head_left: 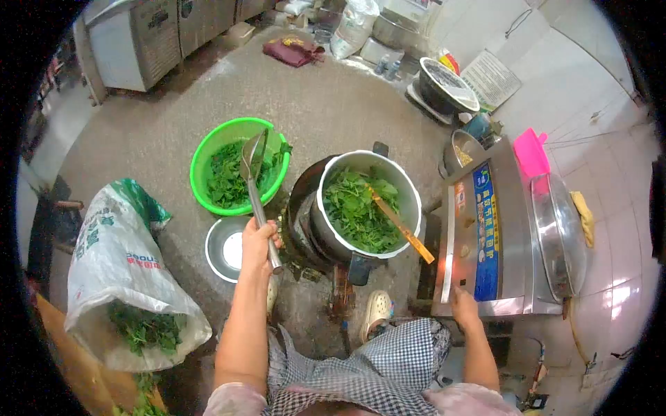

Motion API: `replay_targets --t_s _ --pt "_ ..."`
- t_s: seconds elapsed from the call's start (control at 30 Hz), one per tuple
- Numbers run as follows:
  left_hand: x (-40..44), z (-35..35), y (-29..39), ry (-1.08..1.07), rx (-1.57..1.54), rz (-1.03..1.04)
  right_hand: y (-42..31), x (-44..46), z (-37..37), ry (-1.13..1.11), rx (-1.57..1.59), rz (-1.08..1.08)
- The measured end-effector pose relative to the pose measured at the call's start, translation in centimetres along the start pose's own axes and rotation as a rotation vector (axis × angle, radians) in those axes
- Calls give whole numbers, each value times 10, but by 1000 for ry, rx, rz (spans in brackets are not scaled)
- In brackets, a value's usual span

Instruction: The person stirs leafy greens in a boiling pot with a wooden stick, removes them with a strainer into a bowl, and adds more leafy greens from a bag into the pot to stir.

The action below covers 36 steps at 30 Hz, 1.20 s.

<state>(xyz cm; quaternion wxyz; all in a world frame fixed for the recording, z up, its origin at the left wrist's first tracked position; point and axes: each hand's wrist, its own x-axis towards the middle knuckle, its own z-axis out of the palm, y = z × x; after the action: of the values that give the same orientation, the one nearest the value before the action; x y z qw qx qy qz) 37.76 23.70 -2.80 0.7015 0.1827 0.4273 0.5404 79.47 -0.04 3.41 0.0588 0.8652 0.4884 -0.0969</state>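
Observation:
My left hand (258,244) is wrapped round the long handle of a metal ladle (254,154), whose head hangs over a green basin (202,141) of leafy greens. Right of it stands a large pot (412,186) filled with leafy greens (357,208). A wooden spatula (399,223) leans in the pot, its handle over the rim. My right hand (463,303) is at the lower left edge of the steel appliance (447,267); its fingers are hard to make out. A metal bowl (216,249) sits below the green basin.
An open white sack (128,260) with greens inside lies at the left. Behind the appliance are a pink container (531,154) and a round metal lid (557,236). A black basin (444,93) and a maroon bag (291,52) are farther back. A shoe (377,310) shows below the pot.

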Motion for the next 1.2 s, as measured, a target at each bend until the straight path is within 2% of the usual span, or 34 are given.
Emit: replay_targets --t_s 0.07,0.17,0.27,0.37,0.4,0.5,0.53,0.57,0.63,0.7,0.73,0.77,0.8,0.83,0.9,1.0,1.03,1.1,1.2 --pt "0 1 -2 24 40 1 -8 8 -4 123 64 17" --pt "-1 3 -2 29 43 -2 -30 39 -14 298 -15 -224" --pt "1 4 -3 34 -7 -7 -66 66 -12 261 -267 -325" --pt "4 2 -1 14 -36 -37 -97 86 -13 -89 -329 -249" --pt "4 2 -1 18 -41 -33 -96 99 -4 -145 -338 -249" --pt "6 -2 3 6 -75 -54 -85 136 20 -110 -391 -255" --pt "6 -5 2 -19 -52 -40 -84 144 19 -22 -426 -301" --pt "10 -4 3 -27 -29 -39 -95 147 4 -52 -386 -264" --pt "7 -8 6 21 11 -12 -94 171 1 15 -435 -326" --pt "48 -30 -42 -19 254 -70 -78 200 8 80 -588 -512" --pt "48 -31 -47 98 395 -44 -101 210 0 50 -511 -487" --pt "2 2 16 96 346 -128 -95 244 10 -43 -576 -432" --pt "29 1 -25 212 141 -23 -105 240 1 -1 -204 -430" --pt "20 3 -14 190 96 35 -120 235 -8 108 -458 -615" --pt "21 4 -18 195 12 96 -137 252 -6 -70 -440 -466" --pt "16 6 -11 200 3 51 -144 220 -33 2 -325 -761" --pt "14 5 -10 171 -28 144 -149 196 -46 -11 -398 -700" --pt "10 5 -6 202 36 120 -168 157 -70 -31 -533 -574" --pt "5 4 -1 178 21 116 -139 159 -81 -109 -642 -770"
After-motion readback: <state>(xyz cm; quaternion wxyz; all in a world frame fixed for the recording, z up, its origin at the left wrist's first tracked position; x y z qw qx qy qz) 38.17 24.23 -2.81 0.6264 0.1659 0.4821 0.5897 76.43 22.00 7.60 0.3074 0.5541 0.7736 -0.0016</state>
